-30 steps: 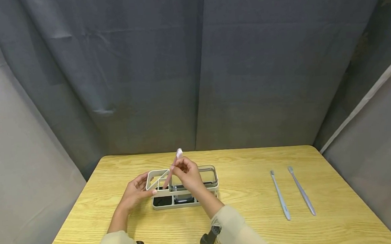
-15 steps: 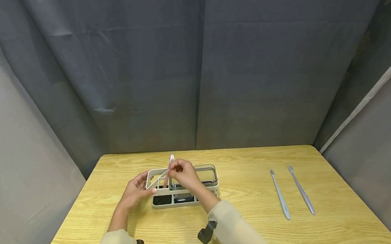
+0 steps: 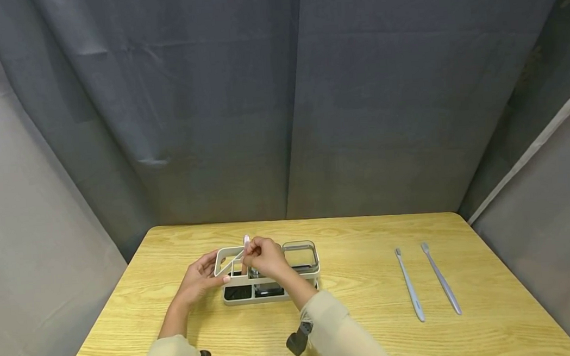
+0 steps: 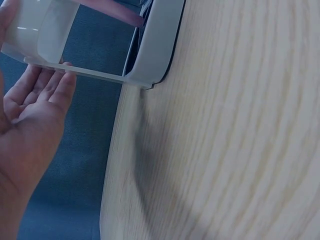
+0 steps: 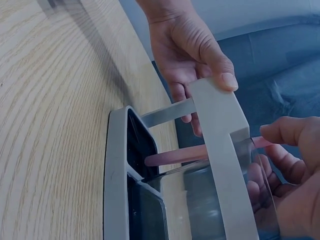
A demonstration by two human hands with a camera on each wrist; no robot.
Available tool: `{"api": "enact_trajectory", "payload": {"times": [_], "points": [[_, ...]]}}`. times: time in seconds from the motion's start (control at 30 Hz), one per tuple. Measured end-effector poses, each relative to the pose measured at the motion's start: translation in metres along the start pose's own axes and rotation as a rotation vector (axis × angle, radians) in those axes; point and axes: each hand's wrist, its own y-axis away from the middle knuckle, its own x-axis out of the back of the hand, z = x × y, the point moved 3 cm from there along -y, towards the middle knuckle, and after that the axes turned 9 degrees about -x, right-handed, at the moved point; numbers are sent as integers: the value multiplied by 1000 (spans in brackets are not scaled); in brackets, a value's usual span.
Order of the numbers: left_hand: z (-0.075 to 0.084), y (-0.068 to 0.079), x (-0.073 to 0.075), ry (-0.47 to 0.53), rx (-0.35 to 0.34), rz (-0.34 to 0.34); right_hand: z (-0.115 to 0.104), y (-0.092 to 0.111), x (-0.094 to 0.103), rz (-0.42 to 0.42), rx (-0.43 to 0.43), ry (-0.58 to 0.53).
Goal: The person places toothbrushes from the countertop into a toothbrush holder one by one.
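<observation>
Two hands: both work at the pale grey plastic compartment organizer (image 3: 267,274) on the yellow wooden bench (image 3: 361,309).
Left hand (image 3: 199,278): thumb and fingers clasp the organizer's left end, apparently to steady it.
Right hand (image 3: 265,255): fingertips pinch the pink slim toothbrush (image 3: 245,244) near its top, wrist raised above the organizer.
Pink toothbrush: near upright, lower end inside a left compartment of the organizer.
Spare brushes: two grey toothbrushes (image 3: 426,281) lie flat, well right of the organizer.

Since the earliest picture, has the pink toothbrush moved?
Yes. The pink toothbrush, pinched by the right hand, has sunk lower into the white holder; less of it now shows above the rim.
</observation>
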Motion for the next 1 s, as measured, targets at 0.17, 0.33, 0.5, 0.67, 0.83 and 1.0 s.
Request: {"api": "enact_trajectory", "payload": {"times": [0.17, 0.33, 0.5, 0.67, 0.83, 1.0], "points": [[0, 0, 0, 6, 9, 5, 0, -1, 0, 7, 4, 2], [-1, -1, 0, 21, 7, 8, 1, -1, 0, 2, -4, 9], [0, 0, 0, 14, 9, 10, 1, -1, -1, 5, 1, 29], [-2, 0, 0, 10, 18, 9, 2, 0, 0, -11, 10, -26], [-2, 1, 0, 1, 24, 15, 3, 3, 5, -37, 40, -181], [-2, 0, 1, -1, 18, 23, -10, 16, 22, -61, 50, -287]]}}
